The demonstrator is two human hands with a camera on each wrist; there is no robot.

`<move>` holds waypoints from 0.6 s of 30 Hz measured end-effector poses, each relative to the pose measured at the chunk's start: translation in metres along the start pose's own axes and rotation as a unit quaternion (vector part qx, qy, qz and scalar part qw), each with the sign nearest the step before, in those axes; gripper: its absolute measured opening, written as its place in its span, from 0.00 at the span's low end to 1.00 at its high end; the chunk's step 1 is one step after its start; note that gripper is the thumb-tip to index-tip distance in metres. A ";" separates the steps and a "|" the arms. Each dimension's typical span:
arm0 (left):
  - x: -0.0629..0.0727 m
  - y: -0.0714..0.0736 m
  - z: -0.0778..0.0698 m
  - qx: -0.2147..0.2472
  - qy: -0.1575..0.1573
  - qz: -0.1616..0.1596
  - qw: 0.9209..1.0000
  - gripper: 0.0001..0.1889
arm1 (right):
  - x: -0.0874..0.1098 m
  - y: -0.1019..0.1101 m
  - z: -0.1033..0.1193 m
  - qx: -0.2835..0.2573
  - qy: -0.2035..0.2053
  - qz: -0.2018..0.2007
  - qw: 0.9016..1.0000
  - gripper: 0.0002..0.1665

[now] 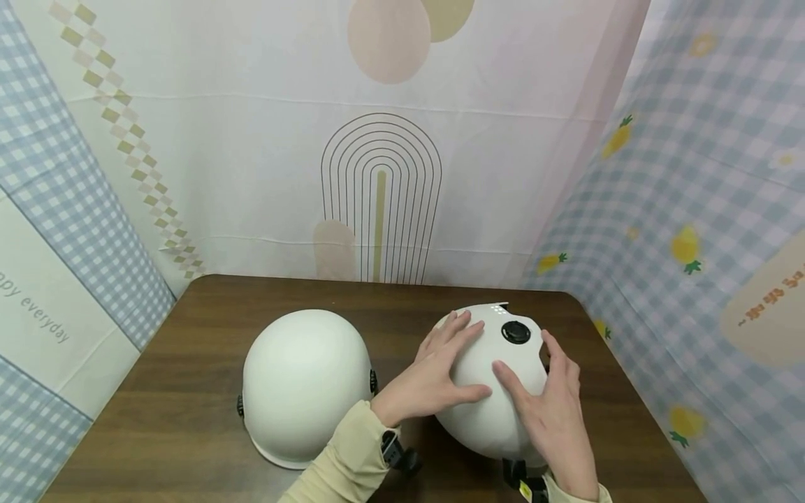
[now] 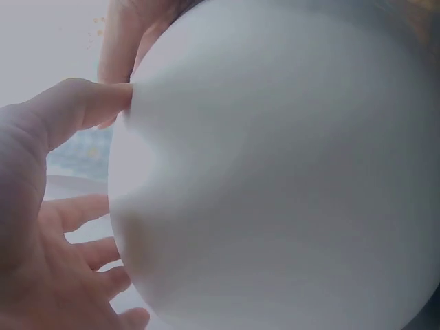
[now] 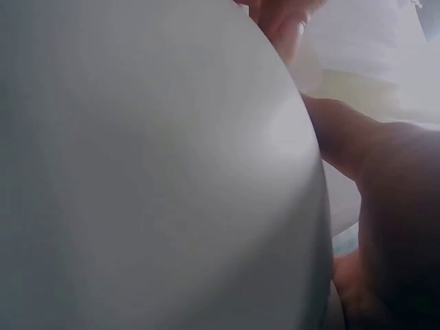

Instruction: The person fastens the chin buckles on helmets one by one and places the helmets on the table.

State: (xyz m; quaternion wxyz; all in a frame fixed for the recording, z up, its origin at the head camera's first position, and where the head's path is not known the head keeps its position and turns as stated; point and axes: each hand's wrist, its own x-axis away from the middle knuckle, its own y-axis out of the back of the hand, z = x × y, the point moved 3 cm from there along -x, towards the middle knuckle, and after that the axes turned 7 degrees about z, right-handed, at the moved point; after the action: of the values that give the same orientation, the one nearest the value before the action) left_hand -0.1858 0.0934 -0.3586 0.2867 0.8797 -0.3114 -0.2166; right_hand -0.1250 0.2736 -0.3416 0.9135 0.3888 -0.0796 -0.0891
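Observation:
Two white helmets are on the dark table. The right-hand helmet point(image 1: 493, 419) is tilted, with a round black fitting point(image 1: 516, 332) on the side facing up and a cut-out edge at its far right. My left hand point(image 1: 434, 377) lies spread on the left of its shell, thumb and fingers touching the smooth surface. With the thumb on the shell and the other fingers over the right edge, my right hand point(image 1: 556, 412) grips it. In the left wrist view the white shell point(image 2: 275, 172) fills most of the picture; the inside of this helmet is hidden.
To the left stands the other white helmet point(image 1: 308, 384), dome up, small black fittings on both sides, close to my left forearm. The wooden table point(image 1: 189, 419) has rounded far corners. Behind it hangs a patterned cloth point(image 1: 264, 175), and a checked cloth point(image 1: 654, 181) borders the right side.

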 end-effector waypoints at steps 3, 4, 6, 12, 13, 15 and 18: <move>-0.004 -0.001 -0.003 -0.018 -0.003 -0.001 1.000 0.42 | 0.000 0.000 0.000 -0.003 0.006 -0.001 1.000 0.61; -0.005 -0.001 -0.004 -0.026 -0.001 -0.003 1.000 0.42 | 0.001 -0.001 0.000 -0.004 0.009 -0.001 1.000 0.61; -0.007 -0.002 -0.005 -0.044 0.002 -0.010 0.999 0.42 | 0.001 -0.001 -0.001 -0.004 0.015 0.000 1.000 0.59; -0.011 -0.006 -0.007 -0.087 0.016 -0.018 0.996 0.42 | 0.001 -0.002 -0.003 -0.014 0.031 0.012 0.999 0.49; -0.011 -0.006 -0.007 -0.087 0.020 -0.018 0.996 0.41 | 0.001 -0.002 -0.003 -0.017 0.032 0.014 0.999 0.48; -0.011 -0.006 -0.006 -0.085 0.026 -0.019 0.996 0.39 | 0.001 -0.002 -0.004 -0.026 0.033 0.016 0.999 0.46; -0.011 -0.004 -0.006 -0.082 0.032 -0.020 0.996 0.39 | 0.000 -0.003 -0.007 -0.041 0.032 0.023 0.998 0.44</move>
State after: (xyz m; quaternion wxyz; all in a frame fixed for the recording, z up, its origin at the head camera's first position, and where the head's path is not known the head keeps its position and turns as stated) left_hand -0.1883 0.1058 -0.3547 0.3636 0.8655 -0.2660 -0.2191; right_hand -0.1239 0.2767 -0.3484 0.9325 0.3521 -0.0551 -0.0588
